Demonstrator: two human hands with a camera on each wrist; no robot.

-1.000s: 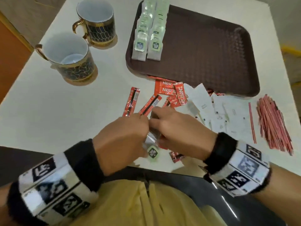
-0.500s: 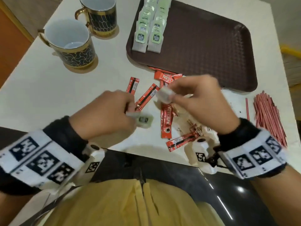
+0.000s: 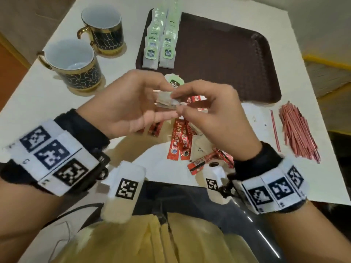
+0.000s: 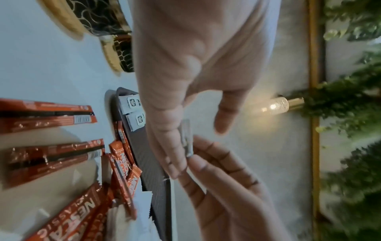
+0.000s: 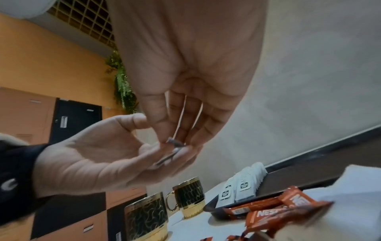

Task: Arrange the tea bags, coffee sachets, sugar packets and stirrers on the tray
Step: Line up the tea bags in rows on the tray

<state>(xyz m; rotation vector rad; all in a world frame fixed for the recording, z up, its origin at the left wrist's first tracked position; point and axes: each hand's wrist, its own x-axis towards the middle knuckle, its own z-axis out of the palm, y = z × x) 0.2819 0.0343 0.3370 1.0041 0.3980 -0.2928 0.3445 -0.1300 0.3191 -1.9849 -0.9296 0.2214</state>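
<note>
Paper tea bag [image 3: 167,100] pinched between left hand [image 3: 133,105] and right hand [image 3: 210,114] should join, tag up, the rows at the tray's [image 3: 228,59] ten o'clock corner.

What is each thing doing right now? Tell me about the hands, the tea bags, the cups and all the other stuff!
Left hand: holds one tea bag, raised above the table.
Right hand: pinches the same tea bag.
Held tea bag: off the table, between both hands.
Tea bags on tray: two neat overlapping rows.
Tray: mostly bare.
Coffee sachets: scattered on the table.
Stirrers: loose pile on the table.
Cups: upright; contents unclear.
</note>
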